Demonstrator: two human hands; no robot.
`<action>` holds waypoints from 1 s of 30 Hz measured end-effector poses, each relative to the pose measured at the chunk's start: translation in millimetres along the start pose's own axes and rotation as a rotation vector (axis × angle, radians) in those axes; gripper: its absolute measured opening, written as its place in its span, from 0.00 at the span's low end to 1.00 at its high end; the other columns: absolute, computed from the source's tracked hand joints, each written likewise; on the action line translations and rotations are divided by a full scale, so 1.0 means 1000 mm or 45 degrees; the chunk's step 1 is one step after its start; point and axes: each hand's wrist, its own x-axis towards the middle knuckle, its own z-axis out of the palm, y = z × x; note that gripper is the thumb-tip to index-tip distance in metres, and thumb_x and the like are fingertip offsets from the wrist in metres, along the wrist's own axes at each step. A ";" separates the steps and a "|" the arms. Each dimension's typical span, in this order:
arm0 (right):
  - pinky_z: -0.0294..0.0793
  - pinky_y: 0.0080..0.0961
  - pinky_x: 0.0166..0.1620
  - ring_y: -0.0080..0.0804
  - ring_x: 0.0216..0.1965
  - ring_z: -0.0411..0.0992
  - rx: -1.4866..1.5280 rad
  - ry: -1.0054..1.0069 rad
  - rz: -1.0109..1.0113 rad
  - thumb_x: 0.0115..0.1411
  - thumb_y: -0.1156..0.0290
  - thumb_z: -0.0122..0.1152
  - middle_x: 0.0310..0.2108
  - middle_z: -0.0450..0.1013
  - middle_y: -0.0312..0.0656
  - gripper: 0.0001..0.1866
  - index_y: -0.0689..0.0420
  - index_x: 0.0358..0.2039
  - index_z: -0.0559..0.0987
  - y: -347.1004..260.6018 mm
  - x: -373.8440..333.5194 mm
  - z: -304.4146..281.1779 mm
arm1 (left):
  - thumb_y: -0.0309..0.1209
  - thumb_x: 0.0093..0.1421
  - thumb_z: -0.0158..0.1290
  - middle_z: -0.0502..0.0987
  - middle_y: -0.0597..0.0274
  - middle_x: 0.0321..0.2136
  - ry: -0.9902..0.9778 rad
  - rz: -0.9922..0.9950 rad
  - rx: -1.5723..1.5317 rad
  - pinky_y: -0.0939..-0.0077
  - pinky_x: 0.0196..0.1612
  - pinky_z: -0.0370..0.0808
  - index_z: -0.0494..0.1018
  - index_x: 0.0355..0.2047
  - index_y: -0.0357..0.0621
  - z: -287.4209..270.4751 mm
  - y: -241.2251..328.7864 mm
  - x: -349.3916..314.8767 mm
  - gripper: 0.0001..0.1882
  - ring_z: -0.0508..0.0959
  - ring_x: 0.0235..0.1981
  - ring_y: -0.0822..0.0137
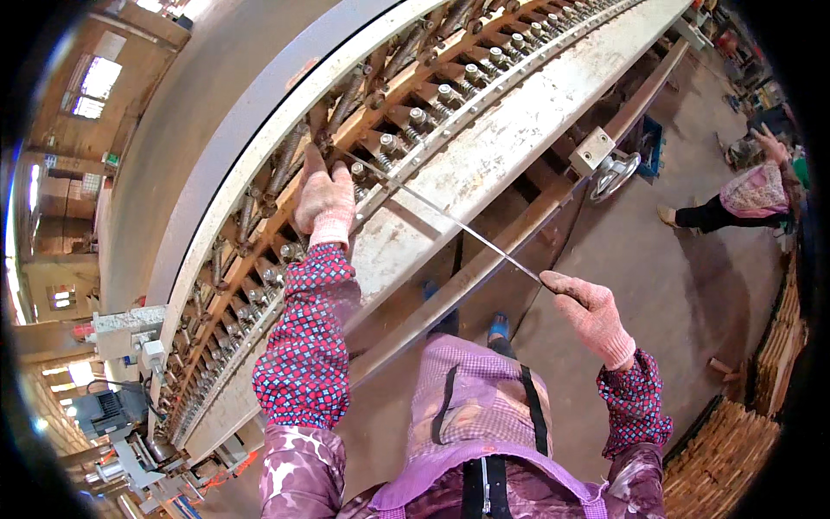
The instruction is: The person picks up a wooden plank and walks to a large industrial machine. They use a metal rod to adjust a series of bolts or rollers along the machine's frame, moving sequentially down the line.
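Right grip [592, 316]: in a pink glove, your thumb and fingers pinch the near end of the thin rod [467, 227].
Left grip [327, 203]: also gloved, you reach in at the brown curved strip [393, 101]; I cannot tell whether your fingertips pinch anything.
Rod's place: it slants over the pale beam [484, 160], its far end beside your left fingers.
Bolts [445, 95]: they line the beam's upper edge in a curved row, with coil springs.
Handwheel [612, 177]: beyond your right hand.
Co-worker [756, 190]: well off to your right.
Stacked wood [722, 458]: at your lower right.
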 end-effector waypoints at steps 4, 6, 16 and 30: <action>0.71 0.23 0.54 0.29 0.51 0.74 0.047 -0.028 0.055 0.60 0.77 0.54 0.51 0.76 0.46 0.17 0.65 0.50 0.78 0.004 0.000 0.000 | 0.52 0.65 0.43 0.71 0.49 0.57 -0.003 0.006 0.034 0.56 0.58 0.67 0.51 0.69 0.61 0.003 -0.005 0.003 0.34 0.73 0.56 0.49; 0.71 0.23 0.54 0.29 0.50 0.74 0.159 -0.026 0.146 0.60 0.77 0.54 0.50 0.77 0.46 0.17 0.64 0.50 0.78 0.003 -0.004 0.005 | 0.51 0.66 0.42 0.69 0.48 0.59 -0.005 -0.008 0.003 0.57 0.60 0.65 0.53 0.68 0.57 0.001 -0.002 0.000 0.33 0.71 0.58 0.49; 0.73 0.23 0.52 0.29 0.48 0.76 0.116 0.032 0.068 0.60 0.76 0.55 0.49 0.77 0.47 0.17 0.61 0.51 0.78 0.013 -0.003 0.047 | 0.51 0.67 0.40 0.72 0.39 0.54 0.097 0.066 0.132 0.54 0.55 0.68 0.60 0.64 0.51 0.006 0.000 0.003 0.30 0.72 0.54 0.41; 0.75 0.27 0.51 0.38 0.48 0.77 0.135 -0.104 0.190 0.61 0.73 0.57 0.47 0.78 0.47 0.16 0.57 0.50 0.79 -0.003 0.010 -0.005 | 0.51 0.66 0.42 0.73 0.43 0.54 0.050 -0.071 0.112 0.53 0.53 0.69 0.53 0.68 0.62 0.007 0.002 0.002 0.32 0.75 0.51 0.41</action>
